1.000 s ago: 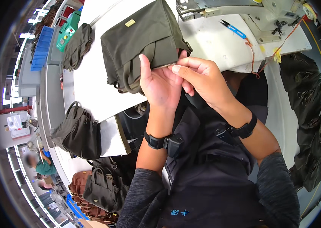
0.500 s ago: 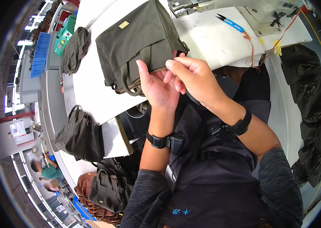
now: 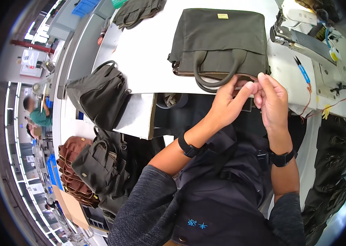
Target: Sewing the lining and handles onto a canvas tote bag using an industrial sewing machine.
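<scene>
A dark olive handbag (image 3: 220,35) lies on the white table, with its zipped opening and two handles toward me. The brass-toothed zip (image 3: 222,74) runs along its near edge. My left hand (image 3: 227,104) is at the opening, beside the nearer handle, its fingers partly closed on the bag's edge. At the right end of the zip, my right hand (image 3: 272,101) has thumb and fingers closed on the edge. The two hands' fingertips meet there. Whether a zip pull is between them is hidden.
Blue thread snips (image 3: 302,70) lie right of the bag, below a sewing machine (image 3: 300,39). More olive bags stand at left (image 3: 99,96) and far left. Brown bags (image 3: 74,164) are stacked lower left. A row of dark bags (image 3: 334,151) hangs at right. A person works far left.
My view has turned, so the bag appears squarer and further right. My left hand has gone from open palm up to closing at the zip edge; my right hand stays at the zip end.
</scene>
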### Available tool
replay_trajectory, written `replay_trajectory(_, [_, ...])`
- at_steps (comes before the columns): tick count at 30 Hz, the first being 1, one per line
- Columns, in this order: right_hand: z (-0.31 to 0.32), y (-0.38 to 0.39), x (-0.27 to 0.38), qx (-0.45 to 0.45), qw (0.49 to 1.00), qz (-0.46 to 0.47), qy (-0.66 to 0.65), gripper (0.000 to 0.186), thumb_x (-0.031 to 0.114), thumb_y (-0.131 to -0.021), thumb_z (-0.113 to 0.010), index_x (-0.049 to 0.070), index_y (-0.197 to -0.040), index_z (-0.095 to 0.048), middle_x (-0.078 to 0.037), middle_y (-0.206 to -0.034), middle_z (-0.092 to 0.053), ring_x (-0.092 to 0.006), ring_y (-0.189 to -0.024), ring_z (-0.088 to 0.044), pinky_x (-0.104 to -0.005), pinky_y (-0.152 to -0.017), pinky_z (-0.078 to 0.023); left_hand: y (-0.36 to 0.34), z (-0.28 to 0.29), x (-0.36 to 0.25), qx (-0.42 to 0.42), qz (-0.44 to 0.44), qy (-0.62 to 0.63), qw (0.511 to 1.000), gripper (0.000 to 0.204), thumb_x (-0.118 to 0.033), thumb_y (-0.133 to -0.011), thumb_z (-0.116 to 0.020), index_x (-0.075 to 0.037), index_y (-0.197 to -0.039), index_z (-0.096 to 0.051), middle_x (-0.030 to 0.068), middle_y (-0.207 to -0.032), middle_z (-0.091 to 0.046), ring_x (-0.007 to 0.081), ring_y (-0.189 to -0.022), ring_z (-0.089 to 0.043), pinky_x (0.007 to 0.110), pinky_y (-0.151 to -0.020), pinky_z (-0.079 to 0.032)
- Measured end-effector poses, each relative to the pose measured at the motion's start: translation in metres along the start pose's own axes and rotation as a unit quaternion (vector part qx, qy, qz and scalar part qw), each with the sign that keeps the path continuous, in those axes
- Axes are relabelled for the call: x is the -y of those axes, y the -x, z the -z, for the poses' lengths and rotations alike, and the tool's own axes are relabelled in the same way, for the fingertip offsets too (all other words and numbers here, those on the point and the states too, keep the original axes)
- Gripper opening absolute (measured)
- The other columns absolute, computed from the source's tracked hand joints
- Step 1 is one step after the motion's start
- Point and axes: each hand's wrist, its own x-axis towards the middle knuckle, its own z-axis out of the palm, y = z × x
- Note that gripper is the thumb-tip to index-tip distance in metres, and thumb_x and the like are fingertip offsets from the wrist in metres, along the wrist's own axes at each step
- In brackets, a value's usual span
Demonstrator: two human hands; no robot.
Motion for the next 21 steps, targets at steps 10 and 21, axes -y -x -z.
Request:
replay_trajectory(10, [-0.005,0.014,-0.003,0.115,0.987,-0.104,0.045,0.031,0.024,-0.110,-0.059,-0.004,-0.110,-0.074,-0.004,-0.079,-0.069,-0.0063,-0.060,-0.057,-0.0215,-0.054,-0.045,-0.054,0.082,-0.071,-0.211,-0.010,0.181,0.961,0.011,-0.011,-0.097,-0.067,-0.007,-0.108,-0.065,0.0042,-0.099,-0.068,0.0214,-0.097,-0.070,0.042,-0.096,-0.057])
replay_trajectory(21, [0.005,0.015,0.049,0.087,0.983,0.023,0.157,0.041,0.029,-0.112,-0.056,-0.006,-0.129,-0.068,-0.010,-0.099,-0.074,-0.0099,-0.072,-0.066,-0.0228,-0.064,-0.053,-0.036,0.050,-0.243,0.135,-0.265,-0.647,0.702,0.044,0.003,-0.087,-0.059,0.006,-0.130,-0.066,0.0262,-0.119,-0.073,0.0411,-0.109,-0.073,0.044,-0.095,-0.057])
